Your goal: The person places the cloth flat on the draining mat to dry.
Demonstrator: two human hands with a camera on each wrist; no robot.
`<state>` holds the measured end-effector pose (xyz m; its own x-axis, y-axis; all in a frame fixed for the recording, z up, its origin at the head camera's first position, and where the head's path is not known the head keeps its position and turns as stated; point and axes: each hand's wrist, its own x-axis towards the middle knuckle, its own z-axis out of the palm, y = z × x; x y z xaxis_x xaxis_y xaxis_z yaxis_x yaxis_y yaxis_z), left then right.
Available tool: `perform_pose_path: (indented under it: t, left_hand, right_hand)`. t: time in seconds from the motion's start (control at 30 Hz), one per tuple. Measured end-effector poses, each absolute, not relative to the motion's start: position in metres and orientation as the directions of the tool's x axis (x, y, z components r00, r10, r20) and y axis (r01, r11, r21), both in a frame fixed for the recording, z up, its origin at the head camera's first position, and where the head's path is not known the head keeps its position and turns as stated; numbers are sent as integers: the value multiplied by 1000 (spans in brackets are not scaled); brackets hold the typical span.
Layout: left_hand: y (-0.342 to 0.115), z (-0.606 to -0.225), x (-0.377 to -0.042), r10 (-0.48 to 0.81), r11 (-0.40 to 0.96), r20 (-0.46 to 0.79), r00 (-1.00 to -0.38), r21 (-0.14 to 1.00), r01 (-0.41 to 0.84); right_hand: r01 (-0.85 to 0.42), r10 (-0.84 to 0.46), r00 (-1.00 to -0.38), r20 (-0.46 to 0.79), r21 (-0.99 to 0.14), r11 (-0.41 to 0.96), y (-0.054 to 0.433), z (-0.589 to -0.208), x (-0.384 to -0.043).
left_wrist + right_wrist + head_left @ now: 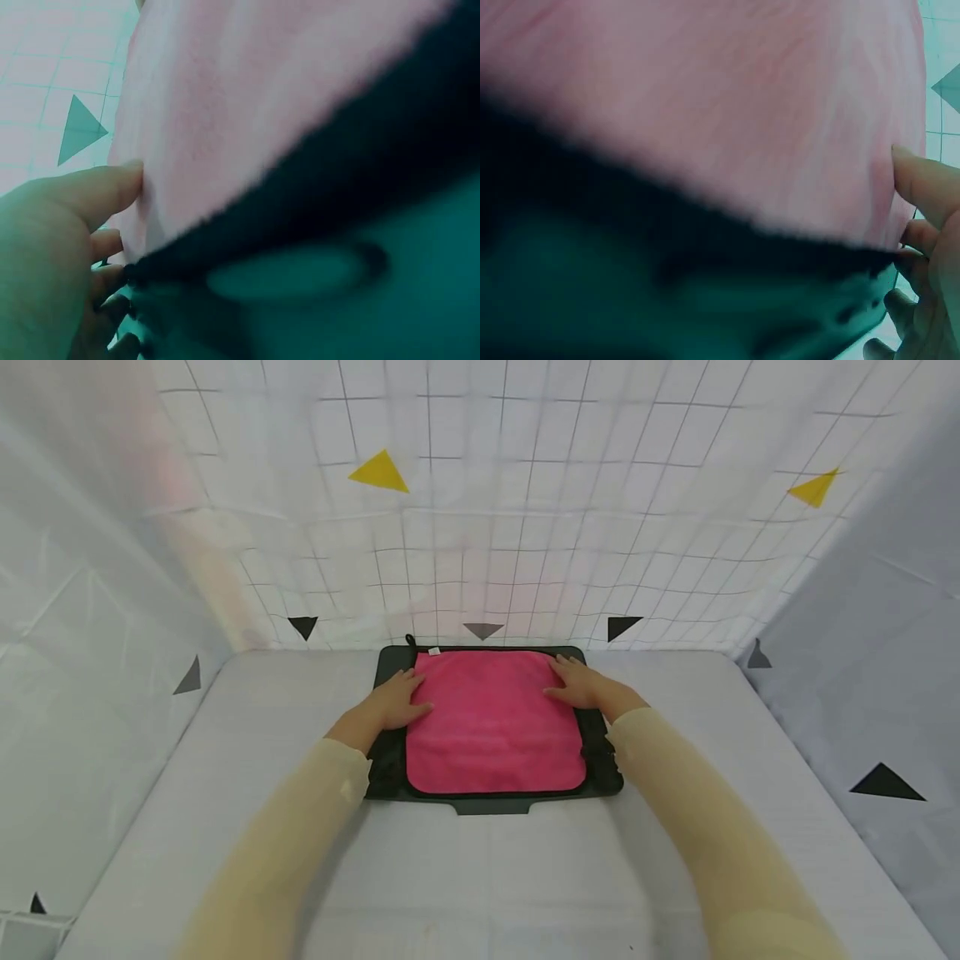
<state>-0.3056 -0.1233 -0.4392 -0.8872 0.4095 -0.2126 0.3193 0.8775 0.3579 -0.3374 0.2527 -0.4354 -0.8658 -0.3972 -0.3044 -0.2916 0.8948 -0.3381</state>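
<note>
A bright pink cloth [495,727] with black edging lies spread flat on a dark board [492,806]. At its back left corner are a small black loop [410,640] and a white tag [434,652]. My left hand [393,700] rests on the cloth's left edge, fingers extended and thumb on the pink fabric. On the opposite edge, near the back right corner, my right hand [577,683] lies with fingers spread. Both wrist views show the thumbs against the cloth [202,112] and the other fingers along its dark border [795,251].
The board lies on a white-covered table [487,877]. White sheeting with a grid [525,527] hangs behind, and plain sheets [82,652] flank both sides. Yellow triangles [381,472] and black triangles [887,782] mark the sheets.
</note>
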Motion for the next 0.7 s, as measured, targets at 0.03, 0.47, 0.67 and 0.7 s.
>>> perform_pose_path:
  t: [0.03,0.47,0.67,0.7]
  left_hand:
    - [-125,-438,-304,410,882,-214,-887,339,326]
    - [-172,-436,-284,389,899,-172,-905,286,332]
    - [-199,-425,-267,380,894,-97,-920,294,339]
    - [-203,-423,-265,380,893,-84,-921,291,342]
  right_hand:
    - [-297,-392,-867,-307,-312,902,255,-435,-335]
    - [-331,-388,-887,-250,-240,913,281,-417,-314]
    - [-369,-423,-886,-191,-261,892,297,-403,-296]
    - [-368,-421,-888,-184,-263,892,299,-402,-294]
